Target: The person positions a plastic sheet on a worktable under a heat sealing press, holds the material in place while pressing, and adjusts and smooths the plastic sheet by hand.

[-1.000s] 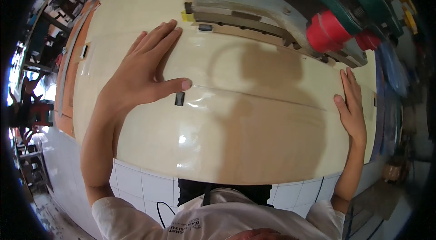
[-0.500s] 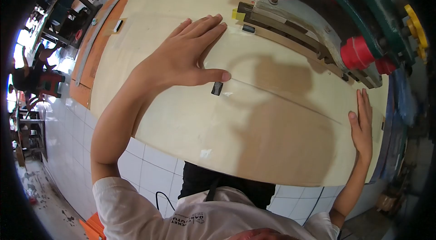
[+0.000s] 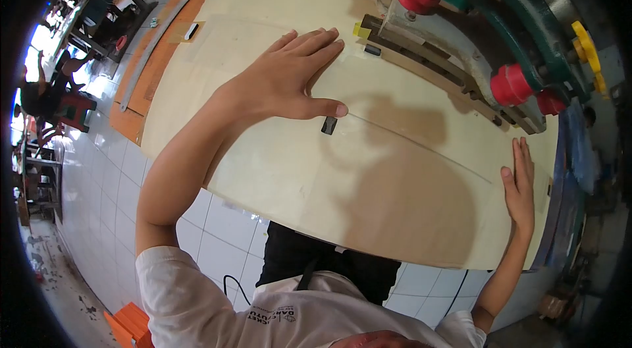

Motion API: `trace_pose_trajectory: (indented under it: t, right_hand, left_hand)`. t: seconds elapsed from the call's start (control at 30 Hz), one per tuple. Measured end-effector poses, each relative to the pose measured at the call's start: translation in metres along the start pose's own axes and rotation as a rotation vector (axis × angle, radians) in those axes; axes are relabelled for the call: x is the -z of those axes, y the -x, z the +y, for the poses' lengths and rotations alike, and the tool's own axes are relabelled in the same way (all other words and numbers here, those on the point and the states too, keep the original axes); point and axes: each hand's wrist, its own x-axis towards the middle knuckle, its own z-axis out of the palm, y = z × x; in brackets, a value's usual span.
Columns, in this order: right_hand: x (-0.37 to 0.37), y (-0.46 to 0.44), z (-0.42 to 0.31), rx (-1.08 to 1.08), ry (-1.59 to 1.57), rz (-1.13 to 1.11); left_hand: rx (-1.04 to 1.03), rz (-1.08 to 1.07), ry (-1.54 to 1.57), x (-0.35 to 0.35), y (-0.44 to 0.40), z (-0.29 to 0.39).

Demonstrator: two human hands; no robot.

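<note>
My left hand (image 3: 286, 84) lies flat on a cream-coloured sheet (image 3: 283, 177) that covers the worktable, fingers stretched out and thumb pointing right. Just below the thumb sits a small black piece (image 3: 329, 125). A thin straight line (image 3: 421, 146) runs from the thumb tip across the sheet toward my right hand; whether it is an edge, a seam or a thread I cannot tell. Near the right side of the sheet, my right hand (image 3: 520, 190) also rests flat with fingers extended. Neither hand grips anything.
A green machine frame (image 3: 526, 25) with red knobs (image 3: 510, 84) and a yellow handwheel (image 3: 588, 58) stands over the far right. Beneath it runs a long slotted bar (image 3: 428, 61). A curved metal strip (image 3: 161, 45) lies on the orange board at left. An orange object (image 3: 131, 325) is at lower left.
The whole view has shifted slightly, so the sheet's left side sits farther right in the picture. Both hands keep about the same places on the sheet.
</note>
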Motion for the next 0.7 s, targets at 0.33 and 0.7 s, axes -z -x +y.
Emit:
trace_pose_trajectory:
  t: [0.33,0.7]
  right_hand:
    - [0.0007,0.0006,-0.0006,0.004,-0.023,-0.004]
    - [0.0007,0.0012,0.0006,0.005,-0.038,-0.001]
  left_hand:
    - [0.0,0.001,-0.009,0.001,0.0004,0.0011]
    - [-0.002,0.011,-0.035,0.0006,0.0001,0.0004]
